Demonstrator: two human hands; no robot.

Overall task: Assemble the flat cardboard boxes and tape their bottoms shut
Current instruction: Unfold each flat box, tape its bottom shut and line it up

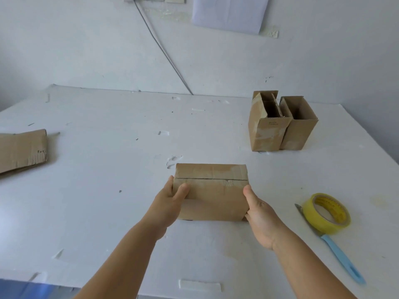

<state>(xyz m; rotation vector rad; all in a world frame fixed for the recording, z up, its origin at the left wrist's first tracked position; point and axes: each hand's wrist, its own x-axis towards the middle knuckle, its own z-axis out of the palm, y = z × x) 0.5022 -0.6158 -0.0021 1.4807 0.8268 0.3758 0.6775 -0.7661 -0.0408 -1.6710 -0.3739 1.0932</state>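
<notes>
A small brown cardboard box [212, 190] stands on the white table [108, 169] in front of me, its folded flaps facing up with a seam across the top. My left hand [170, 203] grips its left side, thumb on the top face. My right hand [259, 212] grips its right side, thumb at the upper right corner. A roll of yellow tape [327, 213] lies on the table to the right of the box. Flat cardboard [21, 149] lies at the table's left edge.
Two upright open boxes [280, 124] stand side by side at the back right. A knife with a light blue handle [341, 255] lies under and beside the tape roll. A dark cable [164, 50] runs down the white wall to the table's back edge.
</notes>
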